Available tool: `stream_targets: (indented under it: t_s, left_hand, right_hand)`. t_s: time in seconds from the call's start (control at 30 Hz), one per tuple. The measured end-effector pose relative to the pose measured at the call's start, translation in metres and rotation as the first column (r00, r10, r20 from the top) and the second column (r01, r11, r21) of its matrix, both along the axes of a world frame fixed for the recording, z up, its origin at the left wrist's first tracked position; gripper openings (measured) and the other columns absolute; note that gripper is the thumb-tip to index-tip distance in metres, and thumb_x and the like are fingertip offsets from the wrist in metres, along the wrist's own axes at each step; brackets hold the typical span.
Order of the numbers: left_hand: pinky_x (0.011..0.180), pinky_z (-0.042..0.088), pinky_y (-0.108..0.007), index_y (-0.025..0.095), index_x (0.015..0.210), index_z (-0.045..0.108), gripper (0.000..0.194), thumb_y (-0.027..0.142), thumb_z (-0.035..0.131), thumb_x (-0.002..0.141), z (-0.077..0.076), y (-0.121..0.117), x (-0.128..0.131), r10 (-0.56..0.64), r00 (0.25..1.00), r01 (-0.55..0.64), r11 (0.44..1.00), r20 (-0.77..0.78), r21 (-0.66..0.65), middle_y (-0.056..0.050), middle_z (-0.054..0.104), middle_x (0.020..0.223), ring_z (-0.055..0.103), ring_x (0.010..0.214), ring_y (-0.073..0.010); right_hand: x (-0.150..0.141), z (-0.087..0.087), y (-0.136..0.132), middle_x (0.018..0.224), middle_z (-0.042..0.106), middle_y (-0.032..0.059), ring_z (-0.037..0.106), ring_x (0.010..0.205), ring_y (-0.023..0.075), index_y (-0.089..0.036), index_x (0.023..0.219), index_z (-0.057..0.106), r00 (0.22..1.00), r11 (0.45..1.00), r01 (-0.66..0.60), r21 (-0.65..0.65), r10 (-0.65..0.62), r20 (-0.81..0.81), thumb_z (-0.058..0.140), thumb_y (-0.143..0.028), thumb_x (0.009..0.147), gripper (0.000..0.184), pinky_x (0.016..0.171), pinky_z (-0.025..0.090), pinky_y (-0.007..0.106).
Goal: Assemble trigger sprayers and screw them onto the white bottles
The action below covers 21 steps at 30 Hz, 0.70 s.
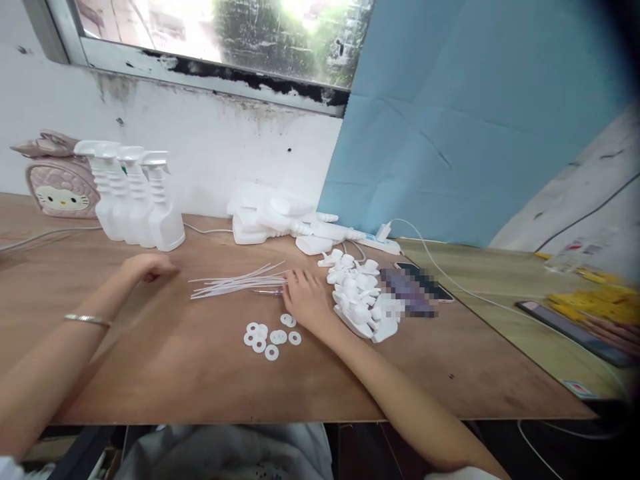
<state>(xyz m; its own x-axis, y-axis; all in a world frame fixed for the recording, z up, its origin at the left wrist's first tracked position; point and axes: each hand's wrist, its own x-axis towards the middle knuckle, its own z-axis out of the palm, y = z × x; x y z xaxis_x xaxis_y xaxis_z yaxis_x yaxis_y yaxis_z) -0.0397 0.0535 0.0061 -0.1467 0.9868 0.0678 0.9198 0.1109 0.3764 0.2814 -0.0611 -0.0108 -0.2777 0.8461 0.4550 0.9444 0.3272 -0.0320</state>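
Note:
My left hand [149, 267] rests on the table before the standing spray bottles, fingers curled in, with nothing visible in them. My right hand [306, 300] bends its fingers down over the right ends of a loose bundle of thin white tubes [235, 285]. Beneath the tubes lies a slim pointed tool [267, 292], its right end by my right hand. Several flat white washers [259, 345] are scattered just below it. To the right of that hand is a heap of white spray trigger heads [356, 293].
Several white spray bottles [167, 223] stand by a pink bag [63, 190] at the wall. More bottles [270, 217] lie at the back beside a power strip [387, 245]. Phones [425, 280] sit right of the heap. Another person's hand [617, 333] is at the far right.

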Motion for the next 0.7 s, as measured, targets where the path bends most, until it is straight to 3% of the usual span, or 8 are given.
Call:
stream_targets:
  t_s: [0.07, 0.13, 0.2, 0.23, 0.33, 0.4, 0.5, 0.7]
  left_hand:
    - [0.058, 0.04, -0.035, 0.014, 0.051, 0.049, 0.027, 0.031, 0.069, 0.054, 0.001, -0.016, 0.017, -0.085, 0.995, 0.079, 0.992, -0.048, -0.1, -0.006, 0.051, 0.048, 0.054, 0.061, -0.0281]
    - [0.06, 0.039, -0.032, 0.016, 0.06, 0.051, 0.024, 0.038, 0.063, 0.061, 0.0, -0.037, 0.041, -0.177, 0.981, 0.168, 0.98, -0.075, -0.109, -0.006, 0.057, 0.062, 0.055, 0.066, -0.0265]
    - [0.06, 0.038, -0.03, 0.018, 0.07, 0.051, 0.021, 0.039, 0.053, 0.071, -0.001, -0.06, 0.067, -0.367, 0.923, 0.356, 0.929, -0.116, -0.104, -0.007, 0.059, 0.074, 0.055, 0.069, -0.0244]
    - [0.06, 0.037, -0.028, 0.019, 0.074, 0.051, 0.02, 0.038, 0.048, 0.075, -0.001, -0.071, 0.08, -0.491, 0.863, 0.484, 0.871, -0.115, -0.085, -0.007, 0.059, 0.077, 0.055, 0.07, -0.023]
    - [0.062, 0.037, -0.025, 0.02, 0.083, 0.05, 0.017, 0.035, 0.043, 0.08, 0.001, -0.097, 0.109, -0.791, 0.611, 0.791, 0.612, -0.03, -0.028, -0.003, 0.058, 0.085, 0.053, 0.074, -0.0184]
    - [0.067, 0.036, -0.026, 0.019, 0.087, 0.051, 0.018, 0.034, 0.044, 0.08, 0.002, -0.107, 0.12, -0.832, 0.551, 0.835, 0.549, -0.069, 0.041, -0.004, 0.056, 0.089, 0.052, 0.078, -0.0182]
    - [0.076, 0.033, -0.03, 0.019, 0.088, 0.051, 0.018, 0.034, 0.046, 0.081, 0.0, -0.114, 0.126, -0.829, 0.53, 0.848, 0.518, -0.18, 0.113, -0.004, 0.055, 0.093, 0.048, 0.087, -0.0202]
    - [0.077, 0.031, -0.031, 0.02, 0.09, 0.056, 0.028, 0.042, 0.055, 0.074, -0.014, -0.118, 0.126, -0.86, 0.451, 0.89, 0.452, -0.238, 0.051, -0.005, 0.053, 0.09, 0.047, 0.088, -0.0215]
  right_hand:
    - [0.008, 0.001, 0.005, 0.093, 0.055, 0.0179, 0.048, 0.092, 0.0296, -0.01, 0.093, 0.052, 0.971, 0.979, 0.202, 0.022, -0.203, 0.122, 0.037, -0.009, 0.08, 0.02, 0.076, 0.035, 0.043]
    - [0.013, 0.004, 0.006, 0.098, 0.053, 0.0219, 0.047, 0.094, 0.0323, -0.007, 0.093, 0.053, 0.916, 0.931, 0.364, 0.031, -0.364, 0.168, 0.034, -0.004, 0.077, 0.025, 0.074, 0.035, 0.046]
    - [0.017, 0.009, 0.004, 0.103, 0.051, 0.0257, 0.048, 0.095, 0.0343, -0.004, 0.096, 0.053, 0.862, 0.883, 0.469, 0.031, -0.465, 0.199, 0.032, -0.003, 0.077, 0.028, 0.073, 0.034, 0.048]
    - [0.018, 0.012, 0.002, 0.103, 0.051, 0.0274, 0.048, 0.094, 0.0349, -0.003, 0.097, 0.053, 0.838, 0.862, 0.506, 0.027, -0.499, 0.221, 0.032, -0.003, 0.077, 0.03, 0.072, 0.034, 0.048]
    - [0.022, 0.023, -0.002, 0.1, 0.052, 0.0304, 0.051, 0.092, 0.0358, 0.001, 0.098, 0.054, 0.773, 0.813, 0.582, 0.011, -0.558, 0.303, 0.033, -0.003, 0.077, 0.031, 0.071, 0.034, 0.048]
    - [0.027, 0.03, -0.004, 0.098, 0.053, 0.031, 0.053, 0.09, 0.0359, 0.001, 0.098, 0.055, 0.734, 0.78, 0.626, 0.003, -0.59, 0.336, 0.032, -0.004, 0.077, 0.031, 0.069, 0.035, 0.048]
    - [0.037, 0.038, -0.006, 0.097, 0.054, 0.0293, 0.055, 0.089, 0.036, 0.0, 0.1, 0.054, 0.71, 0.741, 0.667, -0.07, -0.606, 0.358, 0.032, -0.005, 0.078, 0.031, 0.066, 0.038, 0.048]
    - [0.059, 0.042, 0.004, 0.105, 0.052, 0.0243, 0.055, 0.095, 0.0302, -0.002, 0.107, 0.051, 0.756, 0.712, 0.643, -0.281, -0.533, 0.379, 0.037, -0.009, 0.078, 0.033, 0.069, 0.043, 0.038]
